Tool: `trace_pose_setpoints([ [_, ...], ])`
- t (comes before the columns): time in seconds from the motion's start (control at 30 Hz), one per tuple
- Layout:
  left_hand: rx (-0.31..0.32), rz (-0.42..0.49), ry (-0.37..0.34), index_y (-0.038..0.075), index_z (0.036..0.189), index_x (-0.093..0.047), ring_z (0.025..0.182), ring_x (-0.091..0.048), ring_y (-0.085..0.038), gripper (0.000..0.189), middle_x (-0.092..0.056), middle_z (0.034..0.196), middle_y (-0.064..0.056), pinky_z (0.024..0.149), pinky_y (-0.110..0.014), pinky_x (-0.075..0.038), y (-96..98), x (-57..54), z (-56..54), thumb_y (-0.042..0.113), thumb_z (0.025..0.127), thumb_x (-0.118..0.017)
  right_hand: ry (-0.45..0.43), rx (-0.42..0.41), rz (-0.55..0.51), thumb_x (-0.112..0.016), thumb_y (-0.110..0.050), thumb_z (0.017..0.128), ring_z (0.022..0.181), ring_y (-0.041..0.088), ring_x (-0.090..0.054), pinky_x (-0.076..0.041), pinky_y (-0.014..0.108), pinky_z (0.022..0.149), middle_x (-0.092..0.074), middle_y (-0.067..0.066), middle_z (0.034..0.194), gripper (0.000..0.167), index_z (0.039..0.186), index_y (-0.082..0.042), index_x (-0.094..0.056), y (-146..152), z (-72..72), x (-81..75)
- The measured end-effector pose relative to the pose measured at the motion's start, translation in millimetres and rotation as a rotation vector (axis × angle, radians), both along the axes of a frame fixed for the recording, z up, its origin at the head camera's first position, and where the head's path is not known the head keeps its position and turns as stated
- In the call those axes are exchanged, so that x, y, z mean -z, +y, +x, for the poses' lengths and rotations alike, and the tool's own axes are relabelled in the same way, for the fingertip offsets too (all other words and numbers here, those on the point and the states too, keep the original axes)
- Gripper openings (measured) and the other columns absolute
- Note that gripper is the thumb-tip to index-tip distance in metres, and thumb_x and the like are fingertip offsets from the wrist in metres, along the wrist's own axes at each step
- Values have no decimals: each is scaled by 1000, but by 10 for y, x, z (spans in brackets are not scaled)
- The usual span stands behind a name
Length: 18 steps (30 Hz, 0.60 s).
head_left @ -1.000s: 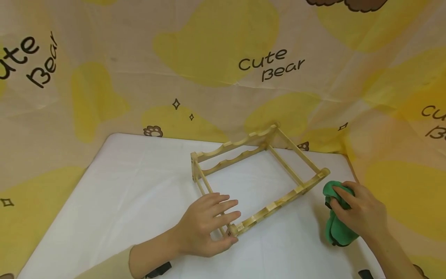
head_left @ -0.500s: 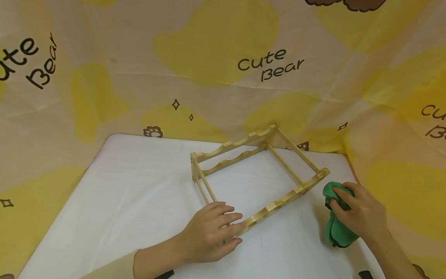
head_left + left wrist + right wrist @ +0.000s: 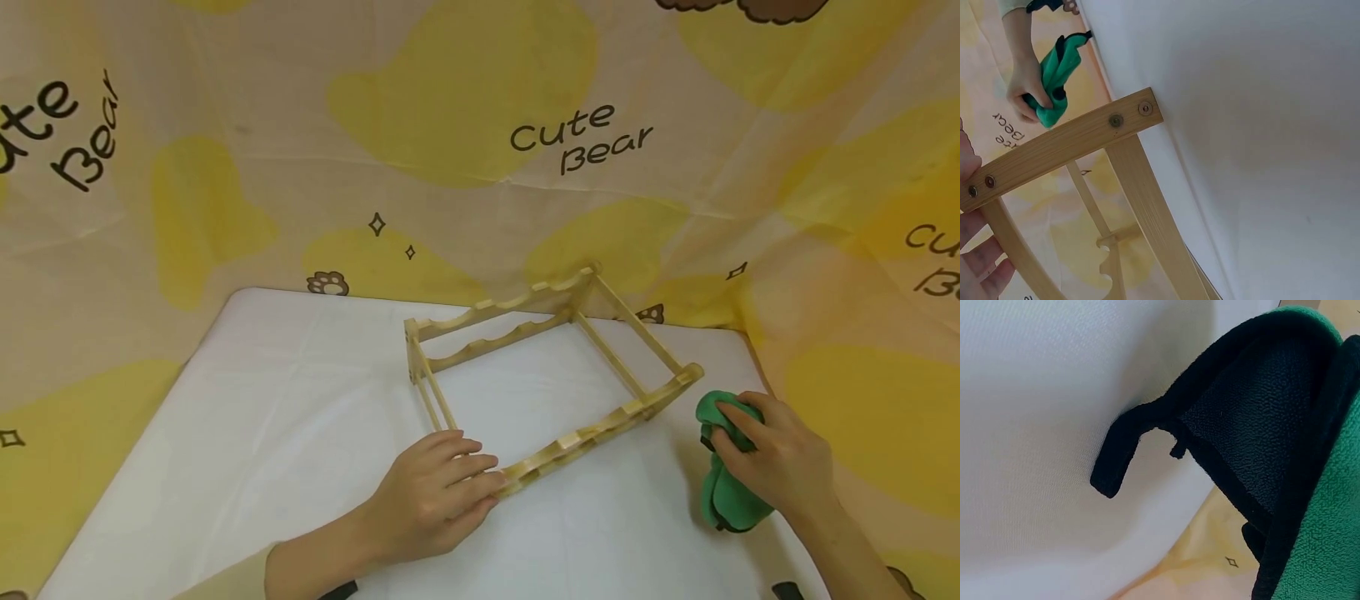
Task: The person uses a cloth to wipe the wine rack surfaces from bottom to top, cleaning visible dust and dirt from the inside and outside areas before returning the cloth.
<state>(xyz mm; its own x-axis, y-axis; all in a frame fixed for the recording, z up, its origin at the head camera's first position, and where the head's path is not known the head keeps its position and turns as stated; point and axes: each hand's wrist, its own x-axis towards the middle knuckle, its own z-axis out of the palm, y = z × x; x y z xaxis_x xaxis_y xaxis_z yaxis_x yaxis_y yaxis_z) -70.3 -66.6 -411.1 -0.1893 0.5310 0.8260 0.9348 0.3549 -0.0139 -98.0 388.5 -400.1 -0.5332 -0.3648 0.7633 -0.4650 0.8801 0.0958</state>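
A pale wooden rack (image 3: 600, 435) with scalloped rails stands on the white table. My left hand (image 3: 438, 496) grips its near left corner, and the fingers hide that corner in the head view. In the left wrist view, the thumb lies on one side of the rack's end bar (image 3: 1063, 147) and the fingers (image 3: 985, 256) on the other. At the table's right side, my right hand (image 3: 780, 454) holds a bunched green cloth (image 3: 738, 496) with black edging. Close up in the right wrist view, the cloth (image 3: 1329, 519) shows a dark underside and a black loop.
A white-covered table (image 3: 285, 433) spreads beneath the rack. Behind it and to the right hangs a yellow patterned curtain (image 3: 450, 125), close to the rack's far corner. A small black object (image 3: 787, 590) shows at the bottom right edge.
My left hand slid down to the near corner of the rack and took hold of it. The rack has since shifted slightly left. My right hand and the green cloth stayed in place.
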Motion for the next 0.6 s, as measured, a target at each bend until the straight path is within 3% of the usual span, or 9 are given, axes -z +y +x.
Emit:
trace_pose_setpoints([
  [0.23, 6, 30, -45, 11, 95, -78, 90, -75, -23, 18, -78, 97, -1, 85, -47, -64, -146, 0, -18, 14, 100, -61, 1, -4, 2, -55, -39, 92, 68, 38, -68, -45, 50, 33, -71, 21, 94, 48, 84, -1, -82, -5, -14, -7],
  [0.47, 77, 67, -72, 10, 91, -78, 88, -75, -22, 18, -77, 91, 0, 92, -47, -62, -277, 6, -43, 10, 99, -62, 1, 11, -6, -54, -40, 92, 70, 39, -68, -46, 56, 35, -72, 22, 95, 49, 85, 0, -81, -4, -17, -12],
  [0.6, 87, 88, -73, 11, 89, -77, 86, -75, -23, 19, -76, 88, 2, 95, -47, -61, -341, -1, -48, 10, 99, -61, 0, 19, -6, -54, -40, 92, 71, 40, -68, -47, 57, 37, -72, 22, 96, 49, 85, -1, -82, -7, -17, -4],
])
